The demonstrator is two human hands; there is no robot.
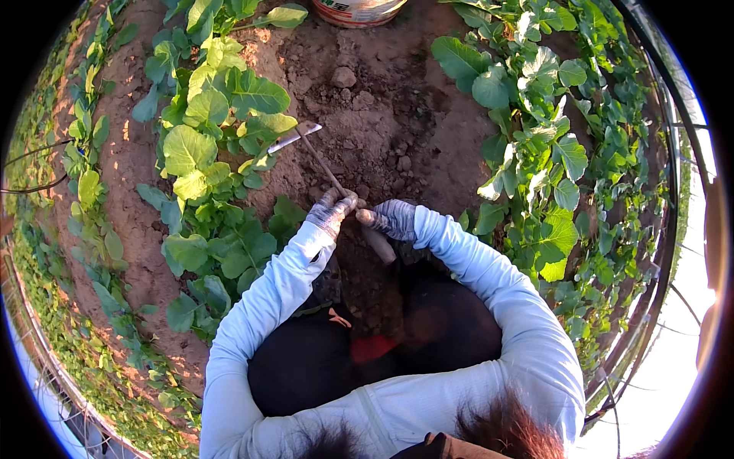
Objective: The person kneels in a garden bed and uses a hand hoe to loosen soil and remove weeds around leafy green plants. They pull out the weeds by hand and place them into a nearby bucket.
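My left hand [332, 212], in a dirty grey work glove, is closed around the thin shaft of a small hand hoe [321, 161]. Its narrow metal blade [294, 137] points up and away, beside the leaves of the left-hand row. A pale, rounded handle end [378, 246] shows below my hands. My right hand [391, 219], in a striped grey glove, meets the left one at the fingertips. Its fingers are drawn together; whatever they pinch is hidden or too small to name. Both hands are above bare soil, in front of my bent knees.
Leafy green plants [210, 145] grow in a row on my left, with another row [535, 153] on my right. Between them runs a strip of brown, cloddy soil [382, 130]. A white bucket [358, 14] stands at the far end. Dark curved pipes [673, 153] edge the right side.
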